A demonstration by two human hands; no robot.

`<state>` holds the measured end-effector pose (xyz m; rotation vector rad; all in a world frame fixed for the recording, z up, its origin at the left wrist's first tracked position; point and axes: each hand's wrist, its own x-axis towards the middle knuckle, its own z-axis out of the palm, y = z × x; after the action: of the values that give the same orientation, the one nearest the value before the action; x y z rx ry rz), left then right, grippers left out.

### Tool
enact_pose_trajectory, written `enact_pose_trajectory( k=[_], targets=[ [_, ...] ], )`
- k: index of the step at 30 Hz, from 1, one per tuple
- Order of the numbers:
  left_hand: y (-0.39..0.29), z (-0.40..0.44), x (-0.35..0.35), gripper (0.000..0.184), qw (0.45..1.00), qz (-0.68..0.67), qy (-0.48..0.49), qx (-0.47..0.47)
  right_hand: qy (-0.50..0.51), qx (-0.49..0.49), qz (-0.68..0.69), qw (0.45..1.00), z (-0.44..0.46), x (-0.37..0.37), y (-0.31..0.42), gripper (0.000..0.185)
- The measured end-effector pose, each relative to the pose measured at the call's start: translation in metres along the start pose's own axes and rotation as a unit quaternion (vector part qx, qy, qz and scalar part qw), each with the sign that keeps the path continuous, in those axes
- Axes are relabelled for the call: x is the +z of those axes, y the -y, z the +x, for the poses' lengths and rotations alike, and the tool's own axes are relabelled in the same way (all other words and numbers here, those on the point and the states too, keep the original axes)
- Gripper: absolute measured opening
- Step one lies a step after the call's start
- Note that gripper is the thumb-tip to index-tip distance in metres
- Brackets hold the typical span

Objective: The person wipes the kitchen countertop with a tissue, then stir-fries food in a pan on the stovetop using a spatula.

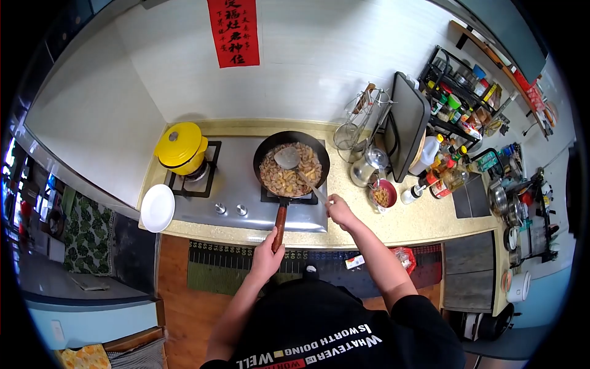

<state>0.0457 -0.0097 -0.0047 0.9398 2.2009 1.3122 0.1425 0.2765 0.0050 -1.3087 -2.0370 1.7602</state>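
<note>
Clasping the wooden handle (281,222) of a black frying pan (262,154) on the gas stove (236,161) is the left hand (267,255); the right hand (338,210) is clamped around a spatula (287,157), blade amid sliced meat (283,179)

Soft, fairly bright light is falling evenly over the white wall (307,61) and counter (405,224) before me. The steel cooktop (236,169) is catching a dull sheen, and the white plate (158,208) is glowing almost without detail. My left hand (266,255) and right hand (340,211) are showing without obvious motion blur. At far left, gloom is surrounding small glaring patches. The wide lens is bowing the counter's front edge, and black is rounding off the corners.
</note>
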Motion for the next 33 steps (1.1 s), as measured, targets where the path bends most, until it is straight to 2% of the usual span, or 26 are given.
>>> enact_pose_trajectory(
  k=[1,2,4,9,12,14,17,22,25,28,33],
  targets=[
    [0.0,-0.001,0.0,0.061,1.0,-0.004,0.0,-0.001,-0.071,-0.092,-0.08,0.99,0.009,0.006,-0.013,0.028],
    [0.0,0.0,0.001,0.061,1.0,-0.008,-0.001,-0.001,-0.083,-0.147,-0.172,0.971,0.015,0.002,-0.026,0.031],
    [-0.004,0.0,-0.001,0.061,1.0,-0.009,0.001,-0.011,-0.104,-0.253,-0.347,0.897,-0.016,-0.007,0.006,0.036],
    [-0.007,-0.001,-0.003,0.061,1.0,-0.007,0.005,-0.022,-0.096,-0.218,-0.581,0.779,-0.045,-0.026,0.04,0.031],
    [0.0,0.0,0.0,0.062,1.0,-0.003,-0.001,-0.004,-0.141,-0.252,-0.569,0.77,-0.072,-0.043,0.079,0.026],
    [0.008,0.0,0.004,0.064,1.0,0.009,-0.012,0.024,-0.115,-0.247,-0.577,0.77,-0.083,-0.049,0.095,0.027],
    [-0.005,-0.001,-0.001,0.062,0.999,-0.011,0.005,-0.03,-0.053,-0.211,-0.621,0.753,-0.083,-0.044,0.105,0.026],
    [-0.001,0.001,0.001,0.063,1.0,-0.018,0.001,-0.017,-0.083,-0.24,-0.619,0.743,-0.089,-0.052,0.12,0.023],
    [0.001,-0.001,0.0,0.063,1.0,0.0,0.003,-0.02,-0.046,-0.225,-0.61,0.759,-0.102,-0.062,0.14,0.018],
    [0.0,0.0,0.002,0.063,1.0,0.0,0.002,-0.009,-0.012,-0.225,-0.634,0.74,-0.071,-0.052,0.122,0.017],
    [0.007,0.001,0.004,0.062,1.0,-0.023,-0.012,0.011,-0.064,-0.226,-0.619,0.75,-0.098,-0.065,0.157,0.018]
  ],
)
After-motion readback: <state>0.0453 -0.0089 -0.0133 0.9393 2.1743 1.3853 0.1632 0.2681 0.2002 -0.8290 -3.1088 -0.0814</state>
